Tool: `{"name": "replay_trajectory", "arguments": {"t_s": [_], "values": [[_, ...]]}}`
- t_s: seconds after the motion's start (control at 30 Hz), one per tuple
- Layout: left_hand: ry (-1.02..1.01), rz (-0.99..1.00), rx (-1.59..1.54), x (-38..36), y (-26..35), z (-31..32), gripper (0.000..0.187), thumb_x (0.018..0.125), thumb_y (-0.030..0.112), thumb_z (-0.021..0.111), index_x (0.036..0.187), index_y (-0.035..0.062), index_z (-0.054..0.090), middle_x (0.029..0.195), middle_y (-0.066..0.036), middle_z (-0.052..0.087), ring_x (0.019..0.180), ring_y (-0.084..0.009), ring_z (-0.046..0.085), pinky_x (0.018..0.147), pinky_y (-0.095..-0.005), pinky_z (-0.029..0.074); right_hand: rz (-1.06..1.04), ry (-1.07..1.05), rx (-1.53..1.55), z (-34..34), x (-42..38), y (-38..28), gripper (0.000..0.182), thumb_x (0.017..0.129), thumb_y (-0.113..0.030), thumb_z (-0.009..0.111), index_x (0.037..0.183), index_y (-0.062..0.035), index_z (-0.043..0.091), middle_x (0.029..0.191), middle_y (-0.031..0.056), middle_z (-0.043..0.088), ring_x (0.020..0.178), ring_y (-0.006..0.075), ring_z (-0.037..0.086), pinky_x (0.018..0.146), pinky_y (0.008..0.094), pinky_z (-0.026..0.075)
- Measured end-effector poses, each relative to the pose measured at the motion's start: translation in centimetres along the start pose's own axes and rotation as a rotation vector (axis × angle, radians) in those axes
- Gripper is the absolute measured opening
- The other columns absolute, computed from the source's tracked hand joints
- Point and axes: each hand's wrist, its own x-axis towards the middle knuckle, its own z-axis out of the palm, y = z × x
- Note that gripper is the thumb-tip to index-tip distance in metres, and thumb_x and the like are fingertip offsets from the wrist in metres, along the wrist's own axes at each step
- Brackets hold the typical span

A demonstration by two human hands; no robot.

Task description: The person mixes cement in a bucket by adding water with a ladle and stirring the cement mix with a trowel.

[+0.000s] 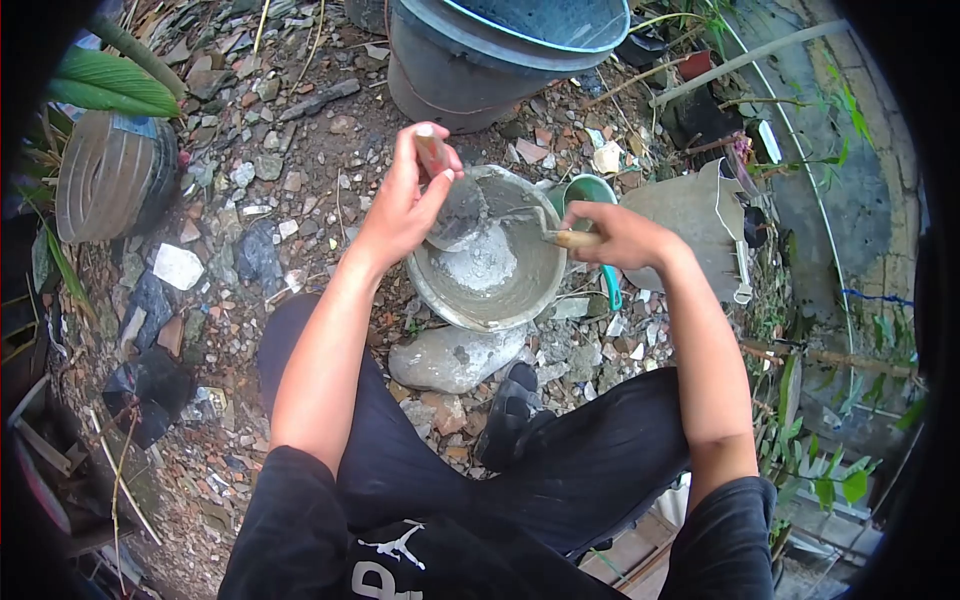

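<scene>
A grey bowl (427, 288) sits on the rubble, its inside smeared with wet grey mix and a heap of pale powder (487, 262) in it. My left hand (405, 195) is closed around the handle of a broad-bladed tool (460, 217), whose grey blade tilts down into the bowl at the powder. Over the right rim, my right hand (622, 235) grips the wooden handle of a trowel (575, 239). Its bent metal neck reaches over the bowl; I cannot make out its blade clearly. Behind this hand, a green plastic dipper (590, 187) lies against the bowl.
A large grey bucket (440, 85) stands just beyond the bowl. A flat stone (455, 360) lies in front, near my foot (508, 420). To the right is a broken grey container (690, 215); a ribbed pot (115, 180) stands at left. Stones and debris cover the ground.
</scene>
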Motion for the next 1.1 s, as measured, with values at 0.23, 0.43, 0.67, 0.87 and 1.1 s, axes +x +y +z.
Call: {"name": "replay_trajectory", "arguments": {"t_s": [0.23, 0.43, 0.67, 0.87, 1.1], "values": [[0.224, 0.014, -0.439, 0.8, -2.3, 0.0, 0.021, 0.11, 0.016, 0.053, 0.128, 0.0127, 0.042, 0.103, -0.004, 0.053, 0.093, -0.0155, 0.057, 0.09, -0.0344, 0.049, -0.12, 0.007, 0.456, -1.3, -1.4, 1.9, 0.037, 0.091, -0.017, 0.082, 0.123, -0.0057, 0.067, 0.092, -0.0004, 0.071, 0.082, 0.0087, 0.064, 0.073, 0.0282, 0.052], [0.307, -0.02, -0.76, 1.3, -2.4, 0.1, 0.013, 0.111, 0.03, 0.053, 0.113, 0.0184, 0.05, 0.092, 0.0, 0.048, 0.083, -0.0136, 0.05, 0.081, -0.0326, 0.047, -0.137, 0.194, 0.392, -0.6, -0.4, 2.9, 0.032, 0.091, -0.016, 0.082, 0.119, -0.0041, 0.073, 0.101, -0.0003, 0.074, 0.091, 0.007, 0.065, 0.08, 0.0256, 0.052], [0.412, 0.052, -0.896, 1.5, -1.4, -0.5, 0.011, 0.11, 0.027, 0.055, 0.108, 0.0177, 0.05, 0.087, 0.001, 0.049, 0.079, -0.0122, 0.05, 0.076, -0.0317, 0.047, -0.176, 0.102, 0.414, 1.4, -0.2, 3.8, 0.033, 0.089, -0.016, 0.083, 0.119, -0.0032, 0.074, 0.102, 0.0028, 0.076, 0.093, 0.0082, 0.066, 0.086, 0.0275, 0.053], [0.386, 0.045, -0.816, 1.5, -1.4, 0.4, 0.012, 0.11, 0.028, 0.055, 0.109, 0.017, 0.05, 0.087, 0.001, 0.048, 0.079, -0.0119, 0.049, 0.076, -0.0305, 0.047, -0.164, 0.048, 0.377, 3.1, 0.8, 4.7, 0.031, 0.09, -0.015, 0.082, 0.118, -0.0034, 0.074, 0.1, 0.0038, 0.077, 0.092, 0.0101, 0.067, 0.085, 0.0296, 0.053], [0.371, 0.079, -0.823, 1.7, -0.3, 0.5, 0.012, 0.111, 0.03, 0.052, 0.109, 0.0192, 0.049, 0.087, 0.001, 0.048, 0.08, -0.0135, 0.049, 0.079, -0.0342, 0.046, -0.107, -0.028, 0.1, 4.6, 1.7, 4.7, 0.037, 0.085, -0.022, 0.085, 0.117, -0.0061, 0.075, 0.108, 0.01, 0.077, 0.1, 0.019, 0.07, 0.089, 0.0343, 0.054]]}}
